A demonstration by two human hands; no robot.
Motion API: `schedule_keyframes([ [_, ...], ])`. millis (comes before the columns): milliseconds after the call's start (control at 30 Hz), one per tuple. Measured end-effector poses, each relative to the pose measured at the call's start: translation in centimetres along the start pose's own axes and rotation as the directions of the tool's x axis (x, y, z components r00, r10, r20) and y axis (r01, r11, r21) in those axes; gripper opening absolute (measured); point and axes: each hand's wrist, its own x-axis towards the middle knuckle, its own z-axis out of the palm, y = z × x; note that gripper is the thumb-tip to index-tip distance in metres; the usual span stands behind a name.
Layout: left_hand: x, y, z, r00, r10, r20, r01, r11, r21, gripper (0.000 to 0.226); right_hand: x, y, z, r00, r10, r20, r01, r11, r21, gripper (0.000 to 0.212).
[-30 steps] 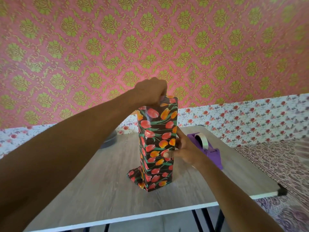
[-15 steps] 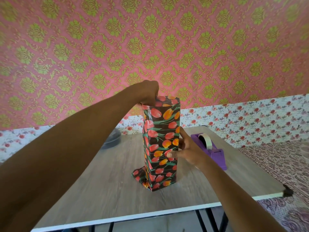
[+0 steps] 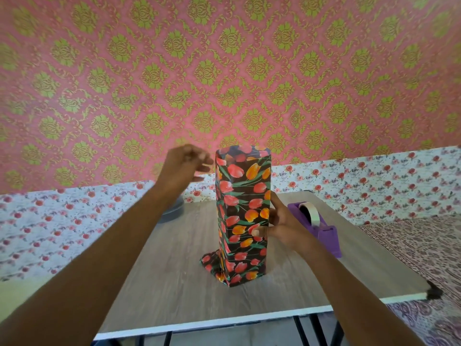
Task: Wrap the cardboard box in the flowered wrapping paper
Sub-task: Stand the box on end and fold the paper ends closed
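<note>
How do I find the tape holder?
Look at the wooden table by the pink wall. Right of the tall flowery box standing on it, just past the right hand, sits the tape holder. It is the only purple thing there, with a pale tape roll in it.

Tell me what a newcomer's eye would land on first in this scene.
The tall tulip-wrapped box, standing upright mid-table, grabs the eye first. The right hand grips its right side, and the blurred left hand hangs by its top. Behind looms a loud pink-and-green wall, and a purple tape dispenser sits right of the box.
</note>
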Motion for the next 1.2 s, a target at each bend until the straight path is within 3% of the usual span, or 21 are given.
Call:
schedule_keyframes([
  [67,-2.2,-2.3,0.5,0.999,0.039,-0.024,-0.040,0.998,-0.057,0.008,0.2,0.2,0.1,1.000,0.007,-0.011,-0.007,1.000,0.017,0.101],
  [167,-4.9,-4.6,2.0,0.974,0.180,-0.136,-0.183,0.983,-0.010,0.009,0.3,0.5,0.1,1.000,0.009,-0.028,-0.008,1.000,0.025,0.100],
  [367,-7.7,-5.4,4.6,0.879,0.470,-0.078,-0.457,0.878,0.139,0.018,0.5,0.7,0.1,1.000,0.008,-0.022,-0.007,0.999,0.044,0.102],
  [500,-7.5,-4.5,5.3,0.846,0.534,0.015,-0.519,0.816,0.254,0.027,0.4,0.7,0.1,1.000,0.008,-0.030,-0.007,0.999,0.034,0.106],
  [633,-6.3,-3.5,4.7,0.833,0.509,0.216,-0.553,0.754,0.355,0.035,0.4,0.7,0.1,0.999,-0.001,-0.035,0.003,0.999,0.038,0.104],
  [767,-4.9,-2.3,3.8,0.823,0.383,0.419,-0.545,0.737,0.398,0.031,0.4,0.7,0.1,1.000,-0.011,-0.024,0.012,0.999,0.048,0.101],
  [933,-3.3,-1.6,4.1,0.899,0.207,0.387,-0.383,0.801,0.461,0.025,0.4,0.7,0.3,0.999,-0.009,-0.031,0.011,0.998,0.059,0.100],
  [1200,-3.7,-2.7,5.3,0.936,0.122,0.331,-0.239,0.910,0.339,0.018,0.3,0.3,0.2,1.000,0.004,-0.009,-0.004,1.000,0.022,0.104],
])
